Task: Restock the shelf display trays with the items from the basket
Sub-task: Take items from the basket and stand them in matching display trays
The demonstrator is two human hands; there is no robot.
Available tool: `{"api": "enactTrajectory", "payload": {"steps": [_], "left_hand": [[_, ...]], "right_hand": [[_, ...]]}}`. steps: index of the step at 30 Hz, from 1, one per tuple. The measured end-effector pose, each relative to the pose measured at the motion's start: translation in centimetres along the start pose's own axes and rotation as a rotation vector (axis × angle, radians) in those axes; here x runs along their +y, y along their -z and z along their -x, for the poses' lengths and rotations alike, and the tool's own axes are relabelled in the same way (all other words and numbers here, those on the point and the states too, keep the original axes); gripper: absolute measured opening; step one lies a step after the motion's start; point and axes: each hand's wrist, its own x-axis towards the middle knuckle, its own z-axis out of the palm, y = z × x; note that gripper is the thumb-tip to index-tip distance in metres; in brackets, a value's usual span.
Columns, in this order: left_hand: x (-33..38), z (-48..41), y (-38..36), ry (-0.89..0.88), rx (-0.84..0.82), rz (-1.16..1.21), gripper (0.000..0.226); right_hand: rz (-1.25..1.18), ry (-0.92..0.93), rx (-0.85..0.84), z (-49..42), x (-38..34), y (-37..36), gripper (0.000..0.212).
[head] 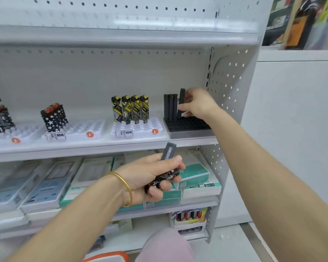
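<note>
At the very bottom of the frame, a bit of the orange-edged basket [110, 256] peeks in, next to some pink cloth [165, 246]. Just above, in the middle, the left grip [150, 174] is closed around a bunch of items. A grey stick [169, 152] with white numbers pokes up out of it, and black star items [166, 178] lie under the fingers. A gold bangle [124, 188] sits on that wrist. Behind it, teal boxes [195, 175] lie on the lower shelf. Farther back, right of the middle, the right grip [197, 103] pinches a black stick [182, 99] nearly upright. The stick's bottom end is down at the holes of the black tray [189, 127]. Three black sticks [170, 106] stand just beside it at the back of the tray. To the left, white trays [140, 127] hold yellow packs [131, 108] and star packs [54, 118].
</note>
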Motion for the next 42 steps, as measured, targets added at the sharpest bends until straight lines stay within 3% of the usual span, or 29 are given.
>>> {"api": "enactTrajectory", "payload": {"steps": [4,11,13,15,16,19,22,28,34,37,42], "left_hand": [[0.3,-0.3,0.1,0.004,-0.013,0.001,0.034],[0.2,-0.6,-0.1,-0.024,-0.034,0.024,0.033],[0.0,-0.6,0.0,-0.044,-0.036,0.016,0.033],[-0.1,-0.6,0.1,-0.072,-0.032,-0.001,0.033],[-0.2,-0.6,0.1,-0.086,-0.026,-0.010,0.033],[-0.2,-0.6,0.0,-0.128,-0.019,-0.017,0.032],[-0.2,-0.7,-0.5,-0.141,-0.007,0.003,0.036],[-0.2,-0.4,-0.5,-0.093,0.016,0.366,0.050],[0.0,0.4,0.1,-0.102,0.039,0.452,0.050],[0.3,0.6,0.4,-0.130,0.114,0.437,0.053],[0.5,0.5,1.1,-0.162,0.240,0.359,0.029]], "right_hand": [[0.092,-0.002,-0.055,-0.2,0.4,-0.3,0.037],[0.304,0.008,-0.030,-0.4,0.8,-0.2,0.040],[0.315,0.027,0.045,0.6,0.4,0.3,0.041],[0.190,0.094,0.139,3.0,-0.3,1.1,0.025],[0.094,0.113,0.106,4.6,-0.8,1.3,0.017],[0.096,0.125,-0.182,8.6,-1.9,0.9,0.021],[0.015,0.117,-0.290,9.7,-1.7,-0.1,0.012],[-0.480,0.009,-0.263,10.0,-0.6,1.0,0.005],[-0.592,0.026,-0.158,10.7,0.1,0.9,0.011],[-0.515,0.059,-0.162,11.0,0.5,0.7,0.015],[0.021,0.229,-0.167,11.6,0.2,-0.1,0.018]]}}
